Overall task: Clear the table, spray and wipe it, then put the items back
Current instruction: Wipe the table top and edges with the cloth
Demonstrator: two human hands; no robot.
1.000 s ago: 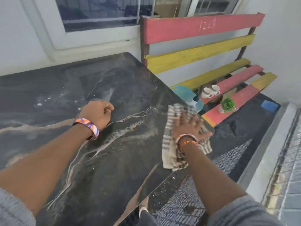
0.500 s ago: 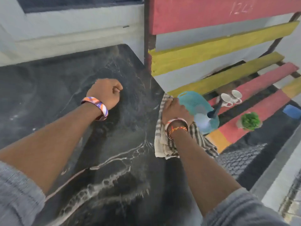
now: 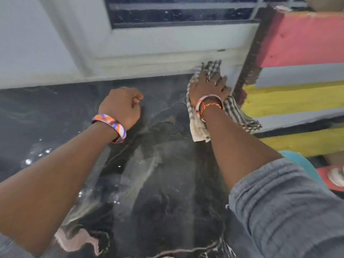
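The black marble table (image 3: pixel 163 183) fills the lower view, with pale veins and wet streaks on it. My right hand (image 3: pixel 207 84) lies flat with spread fingers on a striped, checked cloth (image 3: pixel 234 114) at the table's far right corner, against the wall. The cloth's tail trails back under my wrist and over the table's right edge. My left hand (image 3: pixel 122 105) is curled into a fist and rests on the tabletop near the far edge, holding nothing.
A white wall with a window sill (image 3: pixel 158 58) runs along the table's far edge. A bench of red and yellow slats (image 3: pixel 297 101) stands right beside the table. A teal object (image 3: pixel 296 159) and a white item (image 3: pixel 337 174) show at the lower right.
My right hand has pushed the cloth along the right edge to the far corner by the wall. My left fist has moved farther up the table. The view has tipped toward the wall.
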